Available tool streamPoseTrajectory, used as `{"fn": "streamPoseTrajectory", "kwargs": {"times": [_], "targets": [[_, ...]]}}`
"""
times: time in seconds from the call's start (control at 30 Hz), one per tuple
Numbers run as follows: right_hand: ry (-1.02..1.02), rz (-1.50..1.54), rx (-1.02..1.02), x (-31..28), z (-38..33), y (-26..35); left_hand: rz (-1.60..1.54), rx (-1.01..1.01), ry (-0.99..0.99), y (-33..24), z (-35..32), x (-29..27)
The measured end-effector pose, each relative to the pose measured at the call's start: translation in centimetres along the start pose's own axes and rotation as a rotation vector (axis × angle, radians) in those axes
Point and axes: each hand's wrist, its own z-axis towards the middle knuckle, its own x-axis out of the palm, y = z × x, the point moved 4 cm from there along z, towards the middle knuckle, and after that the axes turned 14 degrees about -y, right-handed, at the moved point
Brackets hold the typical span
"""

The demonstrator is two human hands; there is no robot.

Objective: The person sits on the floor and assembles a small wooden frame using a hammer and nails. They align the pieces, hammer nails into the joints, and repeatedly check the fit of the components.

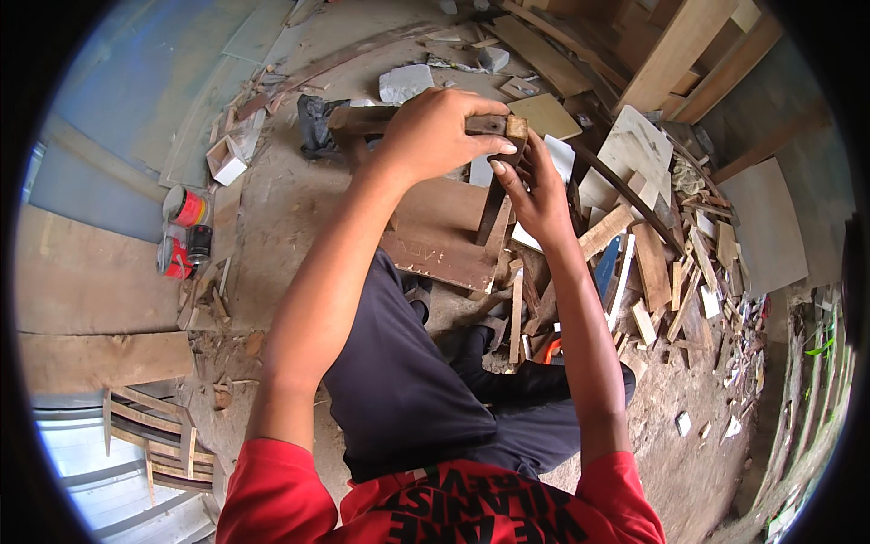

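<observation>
Before my knees stands a dark wooden frame with a brown board (435,227) low down, an upright leg (494,213) and a top rail (358,119). A paler square wood end (517,128) shows at the far right corner, where rail and leg meet. My left hand (439,131) is closed over the rail just left of this corner, thumb and fingers on its sides. Around the top of the leg, just below the corner, my right hand (539,190) is closed, thumb in front and fingers partly hidden behind.
Wood offcuts (652,272) lie heaped at the right, with a blue saw-like blade (607,267) among them. Paint cans (186,207) stand at the left near a small white box (227,160). A black bag (315,127) and a pale block (406,83) lie beyond the frame.
</observation>
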Motion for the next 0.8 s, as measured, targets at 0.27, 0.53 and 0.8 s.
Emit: {"fn": "streamPoseTrajectory", "kwargs": {"times": [0.27,0.53,0.8], "targets": [[-0.013,0.005,-0.008,1.7,-1.5,-1.8,0.020,0.081,-0.002,-0.2,0.1,0.1],[-0.021,-0.040,0.038,2.2,-1.6,-1.6,0.080,0.111,0.033,0.3,0.3,0.1],[-0.066,-0.079,-0.088,1.8,-1.5,-2.4,0.029,0.179,-0.025,0.1,0.3,0.5]]}}
